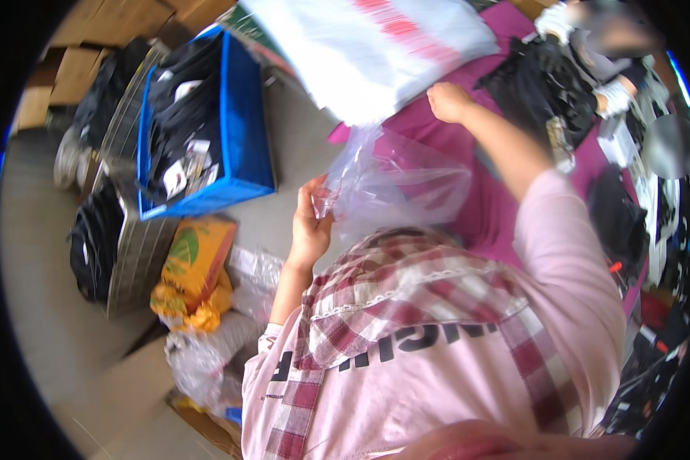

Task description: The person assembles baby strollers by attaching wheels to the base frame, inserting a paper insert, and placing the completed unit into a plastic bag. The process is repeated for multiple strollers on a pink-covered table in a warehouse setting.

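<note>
My left hand (312, 224) is closed on the edge of a clear plastic bag (418, 180), which hangs loose in front of my checked apron. The bag's upper part stretches toward a large white plastic sack (383, 57) with red print. Beside the sack's near right corner, over the purple cloth (479, 211), is my right hand (450, 102), its fingers curled into a fist. What that fist holds, if anything, is hidden.
A blue bin (245, 130) of black tagged goods stands at left. Below it lie an orange bag (199, 261) and crumpled clear plastic (207, 360). Across the purple table, a co-worker's white-gloved hands (613, 100) are near a heap of black items (533, 84). Cardboard boxes (77, 73) are stacked far left.
</note>
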A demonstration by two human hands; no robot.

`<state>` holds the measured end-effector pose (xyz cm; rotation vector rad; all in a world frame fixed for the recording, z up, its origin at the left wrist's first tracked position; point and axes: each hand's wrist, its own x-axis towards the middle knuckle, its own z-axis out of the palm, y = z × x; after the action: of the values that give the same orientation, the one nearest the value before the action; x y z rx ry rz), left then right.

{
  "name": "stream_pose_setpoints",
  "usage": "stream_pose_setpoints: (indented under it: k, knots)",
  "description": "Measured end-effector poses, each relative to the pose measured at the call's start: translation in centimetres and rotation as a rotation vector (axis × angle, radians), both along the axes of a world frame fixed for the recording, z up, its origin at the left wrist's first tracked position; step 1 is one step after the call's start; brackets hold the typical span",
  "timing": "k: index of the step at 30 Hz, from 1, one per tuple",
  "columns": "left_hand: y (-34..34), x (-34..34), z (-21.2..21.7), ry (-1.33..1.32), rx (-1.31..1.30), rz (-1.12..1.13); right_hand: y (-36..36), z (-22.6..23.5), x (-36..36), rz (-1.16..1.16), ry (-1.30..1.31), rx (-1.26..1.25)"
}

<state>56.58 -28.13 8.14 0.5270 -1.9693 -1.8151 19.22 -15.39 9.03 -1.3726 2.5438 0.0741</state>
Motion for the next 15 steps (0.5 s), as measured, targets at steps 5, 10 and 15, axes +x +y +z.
stream_pose_setpoints:
  k: [5, 10, 15]
  knots:
    - [-0.5, 5.8, 2.3, 0.038, -0.13, 0.263, -13.7, 3.3, 20.1, 0.853, -0.64, -0.33]
    - [-5.0, 12.1, 6.6, 0.191, -0.48, 0.48, -19.9, 4.6, 30.2, 1.002, -0.208, 0.157]
    - [-3.9, 14.6, -0.2, -0.341, -0.663, 0.388, -22.1, 6.0, 15.7, 0.54, 0.18, 0.028]
